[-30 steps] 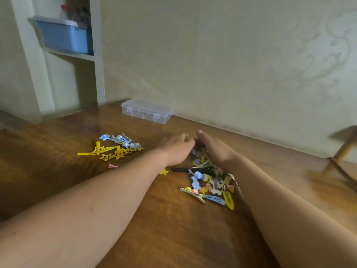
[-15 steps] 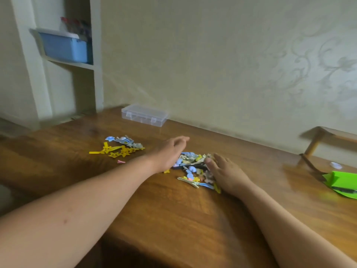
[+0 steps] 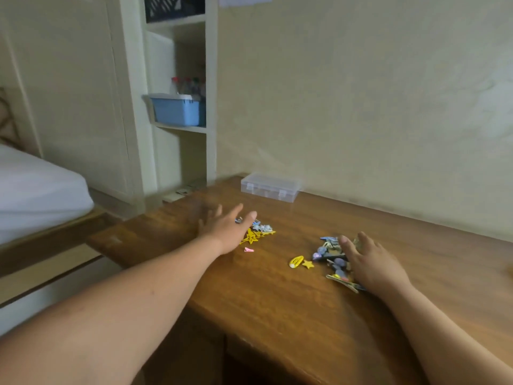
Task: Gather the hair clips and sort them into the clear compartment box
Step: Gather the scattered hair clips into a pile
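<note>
At the far left of the frame you have a bed with a white mattress, and right of it a recessed shelf in the pale wall holding a blue bin with some blurred bottles behind it. The brown wooden worktop fills the lower middle and right, its near edge running diagonally toward you. Your left hand reaches out left of centre, palm down, fingers spread and straight, gripping nothing; its thumb side lies against a small cluster of yellow star clips mixed with a few pale blue ones. A tiny pink clip lies just below that cluster. Above it, near the back edge of the worktop by the wall, sits the clear compartment box, lid closed and latches facing you, well apart from both hands. Further right, a yellow oval clip and a loose yellow star lie side by side between the two groups. Next comes the mixed heap of clips, blue, grey and yellow. Your right hand rests palm down on its right side, fingers straight and slightly spread over the clips, pressing rather than pinching.
</note>
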A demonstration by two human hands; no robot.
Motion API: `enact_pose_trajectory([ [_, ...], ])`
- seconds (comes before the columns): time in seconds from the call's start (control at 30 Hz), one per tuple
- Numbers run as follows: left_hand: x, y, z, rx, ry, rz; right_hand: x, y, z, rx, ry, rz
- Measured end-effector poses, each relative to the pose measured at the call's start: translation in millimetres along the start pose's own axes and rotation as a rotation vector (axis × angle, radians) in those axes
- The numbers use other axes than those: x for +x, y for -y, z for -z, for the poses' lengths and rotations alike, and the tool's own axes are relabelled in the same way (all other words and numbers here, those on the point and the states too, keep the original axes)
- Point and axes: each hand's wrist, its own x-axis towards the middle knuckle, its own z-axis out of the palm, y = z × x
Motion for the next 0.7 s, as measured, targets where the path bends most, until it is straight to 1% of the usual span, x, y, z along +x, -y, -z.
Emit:
enact_pose_trajectory([
  [0.1,14,-15,-9,0.073,0.117,-0.076,-2,1,0,-0.025,-0.008,0.008],
  [0.17,20,-28,-16,0.108,0.160,-0.148,-2,1,1,-0.024,-0.007,0.016],
  [0.37,11,-80,-45,0.121,0.236,-0.411,-5,3,2,-0.013,0.004,0.033],
  [0.5,-9,-123,-66,0.137,0.214,-0.527,-7,3,3,0.009,-0.002,0.030],
  [0.57,-17,-138,-77,0.085,0.197,-0.523,-9,4,3,0.027,-0.014,0.032],
  [0.63,-21,-143,-83,-0.015,0.221,-0.477,-11,3,4,0.068,-0.024,0.033],
  [0.7,-26,-139,-77,-0.185,0.249,-0.401,-11,-1,6,0.168,-0.043,0.032],
])
